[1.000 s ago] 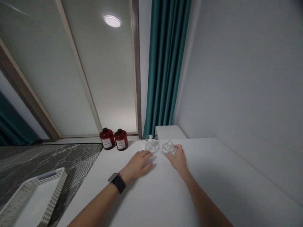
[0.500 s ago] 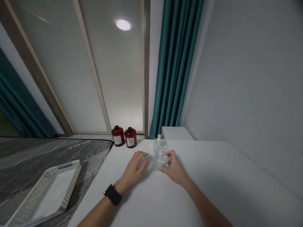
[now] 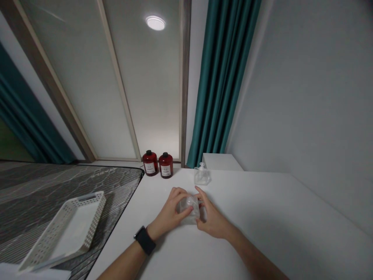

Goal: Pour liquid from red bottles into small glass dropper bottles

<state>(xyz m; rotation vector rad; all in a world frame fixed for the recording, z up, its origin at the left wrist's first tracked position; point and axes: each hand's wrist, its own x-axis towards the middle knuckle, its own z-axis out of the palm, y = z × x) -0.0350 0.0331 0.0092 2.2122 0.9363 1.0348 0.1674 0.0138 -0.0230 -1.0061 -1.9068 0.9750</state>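
Observation:
A small clear bottle [image 3: 188, 202] is between my two hands above the white table, tilted so a round part of it faces me. My left hand [image 3: 176, 208], with a dark watch on the wrist, grips it from the left, thumb across the front and fingers over the top. Around its right side curl the thumb and some fingers of my right hand [image 3: 211, 214], the index finger raised. Just beyond them stands a clear pump bottle [image 3: 202, 177] with a white pump, upright and untouched.
Two dark red bottles [image 3: 166, 165] with black caps and white labels stand at the table's back left. A white perforated basket [image 3: 96, 217] lies on the grey striped surface at left. Behind the table are a white box [image 3: 223, 161] and a green curtain [image 3: 225, 85].
My left hand has closed on the clear bottle, beside which it was open before. The bottle has come nearer to me, away from the pump bottle. The view has shifted slightly.

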